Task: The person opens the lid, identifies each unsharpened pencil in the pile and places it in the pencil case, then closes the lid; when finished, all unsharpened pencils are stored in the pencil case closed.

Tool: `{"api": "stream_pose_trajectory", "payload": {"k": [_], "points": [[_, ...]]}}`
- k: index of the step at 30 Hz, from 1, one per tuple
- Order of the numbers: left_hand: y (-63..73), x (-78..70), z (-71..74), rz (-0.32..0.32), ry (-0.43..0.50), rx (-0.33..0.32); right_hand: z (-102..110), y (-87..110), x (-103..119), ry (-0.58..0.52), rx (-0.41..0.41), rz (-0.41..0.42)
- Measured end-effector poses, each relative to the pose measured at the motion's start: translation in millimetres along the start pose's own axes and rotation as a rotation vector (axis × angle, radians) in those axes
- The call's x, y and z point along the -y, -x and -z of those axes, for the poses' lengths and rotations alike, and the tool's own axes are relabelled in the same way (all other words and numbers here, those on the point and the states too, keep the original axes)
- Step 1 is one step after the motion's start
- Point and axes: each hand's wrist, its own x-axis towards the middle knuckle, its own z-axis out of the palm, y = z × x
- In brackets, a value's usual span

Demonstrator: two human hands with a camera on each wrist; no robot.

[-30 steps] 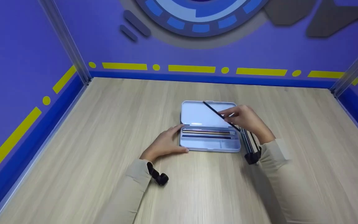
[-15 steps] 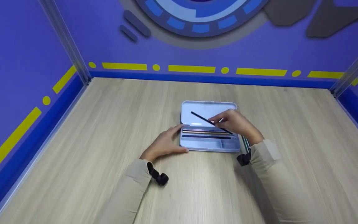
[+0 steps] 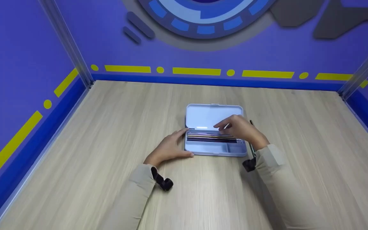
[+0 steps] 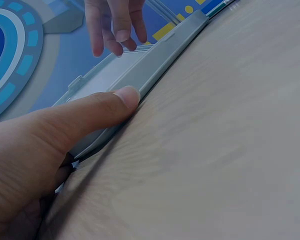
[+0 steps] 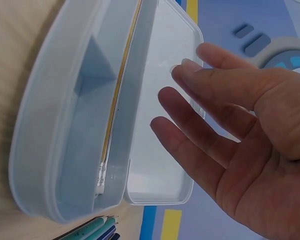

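A pale blue-white pencil case (image 3: 206, 148) lies on the table with its lid (image 3: 214, 115) folded back. Several pencils (image 3: 211, 137) lie side by side in its long compartment; in the right wrist view a yellow pencil (image 5: 115, 100) shows there. My left hand (image 3: 169, 147) holds the case's left end, thumb at the front wall and a finger by the hinge. Over the right half of the case hovers my right hand (image 3: 241, 130), its fingers loosely bent with nothing between them, as the right wrist view shows.
More pencils (image 5: 87, 230), some teal, lie on the table just right of the case, partly hidden by my right wrist in the head view. Blue printed panels (image 3: 184, 57) stand behind the table and at its sides.
The dark pencil in my right hand has moved left and down into the case and been let go; it now lies among the other pencils. My left hand has stayed put.
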Motion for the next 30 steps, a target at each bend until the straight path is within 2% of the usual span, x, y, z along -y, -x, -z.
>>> {"api": "stream_pose_trajectory", "payload": {"k": [13, 16, 30], "points": [[0.1, 0.7, -1.2, 0.015, 0.012, -0.002, 8.5, 6.3, -6.0, -0.021, 0.024, -0.087], [-0.3, 0.8, -1.1, 0.014, 0.013, -0.001, 12.4, 10.4, -11.6, -0.016, 0.006, -0.066], [0.7, 0.5, -1.3, 0.007, -0.002, -0.003, 30.3, 32.7, -46.2, 0.015, -0.094, -0.077]]}}
